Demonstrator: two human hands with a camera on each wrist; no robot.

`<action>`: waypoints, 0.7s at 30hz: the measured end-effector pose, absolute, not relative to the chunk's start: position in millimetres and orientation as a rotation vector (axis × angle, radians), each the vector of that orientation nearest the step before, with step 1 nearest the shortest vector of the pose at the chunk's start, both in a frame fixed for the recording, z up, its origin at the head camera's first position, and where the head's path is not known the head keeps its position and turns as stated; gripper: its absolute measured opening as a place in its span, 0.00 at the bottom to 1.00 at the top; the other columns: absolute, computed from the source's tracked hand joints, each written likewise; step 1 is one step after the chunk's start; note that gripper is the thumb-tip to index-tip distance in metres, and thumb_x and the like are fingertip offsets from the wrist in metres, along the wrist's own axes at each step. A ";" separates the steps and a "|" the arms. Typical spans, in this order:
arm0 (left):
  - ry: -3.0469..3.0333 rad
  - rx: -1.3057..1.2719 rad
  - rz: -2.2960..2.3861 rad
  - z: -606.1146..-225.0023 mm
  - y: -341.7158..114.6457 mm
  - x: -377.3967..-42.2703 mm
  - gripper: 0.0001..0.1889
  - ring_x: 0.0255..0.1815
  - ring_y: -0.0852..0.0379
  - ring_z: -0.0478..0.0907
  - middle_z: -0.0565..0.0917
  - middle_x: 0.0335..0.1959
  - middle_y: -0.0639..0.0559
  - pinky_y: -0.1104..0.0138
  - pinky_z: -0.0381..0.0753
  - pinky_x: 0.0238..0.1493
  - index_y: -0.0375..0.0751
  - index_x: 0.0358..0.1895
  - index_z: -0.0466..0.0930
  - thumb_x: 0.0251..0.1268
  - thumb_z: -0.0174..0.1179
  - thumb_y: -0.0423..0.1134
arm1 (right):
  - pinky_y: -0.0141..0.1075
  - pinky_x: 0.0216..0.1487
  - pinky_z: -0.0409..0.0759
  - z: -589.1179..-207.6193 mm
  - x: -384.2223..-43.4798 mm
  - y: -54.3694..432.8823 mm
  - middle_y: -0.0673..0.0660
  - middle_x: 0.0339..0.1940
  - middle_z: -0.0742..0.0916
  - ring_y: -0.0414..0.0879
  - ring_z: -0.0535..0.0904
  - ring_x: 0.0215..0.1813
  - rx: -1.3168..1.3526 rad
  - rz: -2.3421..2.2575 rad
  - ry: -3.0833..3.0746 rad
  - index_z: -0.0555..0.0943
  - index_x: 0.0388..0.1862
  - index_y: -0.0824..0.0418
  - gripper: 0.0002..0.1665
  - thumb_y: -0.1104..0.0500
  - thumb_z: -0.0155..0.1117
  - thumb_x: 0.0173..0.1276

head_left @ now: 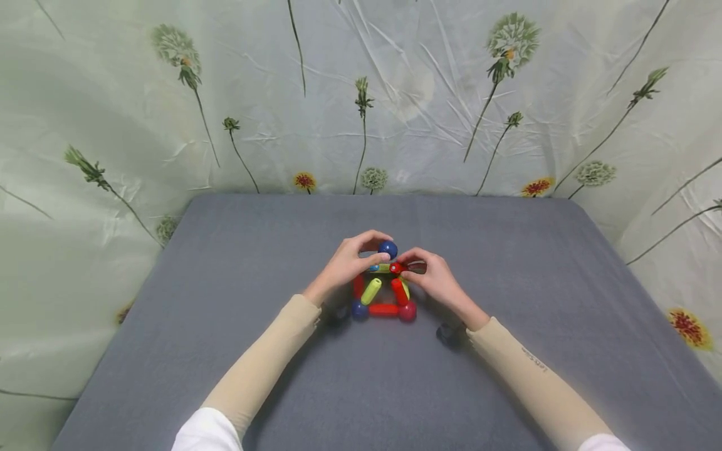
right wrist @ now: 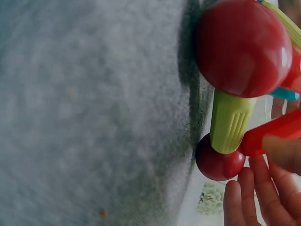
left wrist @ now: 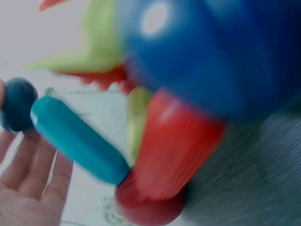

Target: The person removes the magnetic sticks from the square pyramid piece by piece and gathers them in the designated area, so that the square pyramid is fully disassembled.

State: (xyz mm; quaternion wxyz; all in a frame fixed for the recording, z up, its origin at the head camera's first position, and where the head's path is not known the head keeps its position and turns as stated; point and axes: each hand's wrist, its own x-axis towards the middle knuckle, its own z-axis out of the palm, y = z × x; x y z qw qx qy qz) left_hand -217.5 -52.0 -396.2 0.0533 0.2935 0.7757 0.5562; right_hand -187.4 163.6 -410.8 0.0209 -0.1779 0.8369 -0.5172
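Note:
My left hand point(head_left: 345, 264) pinches a blue ball point(head_left: 387, 250) between thumb and fingers above a frame of magnetic rods and balls. In the left wrist view, a teal rod point(left wrist: 77, 139) slants up from a red ball point(left wrist: 150, 202) toward the held ball. My right hand point(head_left: 437, 279) pinches a red rod point(right wrist: 275, 129), whose lower end meets a far red ball point(right wrist: 220, 160). Nearest me, a blue ball point(head_left: 360, 311) and a red ball point(head_left: 408, 312) are joined by a lying red rod point(head_left: 383, 310). From these lean a lime rod point(head_left: 371, 291) and another red rod point(head_left: 400, 292).
The frame stands on a grey cloth-covered table point(head_left: 383, 382). Behind it hangs a pale curtain point(head_left: 327, 144) printed with dandelions. A dark wrist camera point(head_left: 449, 336) is under my right forearm, close over the cloth.

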 end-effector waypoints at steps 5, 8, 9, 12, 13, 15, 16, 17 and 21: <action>2.369 0.660 1.709 -393.7 -58.5 -242.6 0.18 0.49 0.50 0.78 0.80 0.49 0.44 0.59 0.76 0.53 0.38 0.57 0.76 0.65 0.62 0.35 | 0.46 0.56 0.75 -412.2 -195.0 167.7 0.67 0.51 0.81 0.59 0.79 0.52 -0.477 -1.656 2.448 0.76 0.53 0.73 0.17 0.73 0.60 0.64; 2.396 0.556 1.623 -395.8 -60.3 -261.4 0.18 0.50 0.48 0.78 0.79 0.51 0.42 0.58 0.76 0.52 0.38 0.57 0.77 0.64 0.63 0.34 | 0.46 0.57 0.74 -412.7 -198.5 169.7 0.67 0.54 0.80 0.59 0.77 0.55 -0.425 -1.639 2.386 0.74 0.56 0.73 0.19 0.71 0.59 0.66; 2.417 0.543 1.578 -397.3 -60.3 -267.5 0.18 0.51 0.47 0.78 0.79 0.52 0.42 0.57 0.76 0.52 0.38 0.57 0.77 0.63 0.63 0.34 | 0.46 0.57 0.74 -412.9 -199.3 170.0 0.67 0.54 0.80 0.58 0.77 0.55 -0.411 -1.625 2.376 0.74 0.57 0.73 0.20 0.70 0.59 0.66; 2.489 0.535 1.437 -402.4 -59.1 -283.5 0.18 0.51 0.47 0.78 0.79 0.53 0.41 0.57 0.74 0.54 0.39 0.56 0.78 0.63 0.63 0.35 | 0.45 0.57 0.74 -414.5 -201.0 170.8 0.66 0.54 0.80 0.57 0.76 0.55 -0.375 -1.596 2.365 0.75 0.56 0.71 0.19 0.68 0.59 0.67; 2.508 0.538 1.405 -403.8 -58.3 -287.8 0.18 0.52 0.47 0.78 0.79 0.53 0.41 0.57 0.73 0.55 0.39 0.56 0.78 0.63 0.63 0.35 | 0.45 0.57 0.74 -415.1 -201.2 170.8 0.66 0.53 0.80 0.57 0.76 0.55 -0.366 -1.591 2.365 0.76 0.56 0.71 0.19 0.68 0.60 0.67; 2.536 0.538 1.357 -406.1 -56.7 -294.7 0.18 0.53 0.47 0.77 0.79 0.54 0.41 0.57 0.72 0.57 0.39 0.56 0.78 0.63 0.63 0.35 | 0.45 0.57 0.74 -415.4 -201.3 171.0 0.65 0.52 0.81 0.57 0.77 0.54 -0.353 -1.586 2.368 0.76 0.55 0.70 0.18 0.68 0.60 0.67; 2.545 0.532 1.342 -407.2 -56.1 -297.5 0.18 0.53 0.47 0.77 0.79 0.54 0.41 0.57 0.71 0.57 0.39 0.56 0.79 0.63 0.64 0.34 | 0.45 0.56 0.74 -415.6 -201.5 171.1 0.65 0.52 0.81 0.56 0.77 0.54 -0.347 -1.583 2.373 0.77 0.55 0.70 0.17 0.68 0.60 0.67; 2.548 0.527 1.335 -408.2 -55.5 -299.6 0.18 0.53 0.47 0.77 0.79 0.54 0.41 0.57 0.71 0.57 0.39 0.56 0.79 0.62 0.64 0.34 | 0.45 0.56 0.74 -415.8 -201.7 171.1 0.65 0.52 0.81 0.56 0.77 0.54 -0.344 -1.583 2.375 0.77 0.54 0.70 0.17 0.68 0.60 0.67; 2.544 0.519 1.304 -411.9 -52.4 -304.6 0.18 0.55 0.47 0.76 0.79 0.55 0.42 0.57 0.70 0.58 0.40 0.56 0.79 0.62 0.63 0.33 | 0.44 0.56 0.75 -417.0 -202.5 172.0 0.64 0.51 0.81 0.56 0.77 0.54 -0.321 -1.584 2.373 0.77 0.54 0.69 0.17 0.68 0.60 0.67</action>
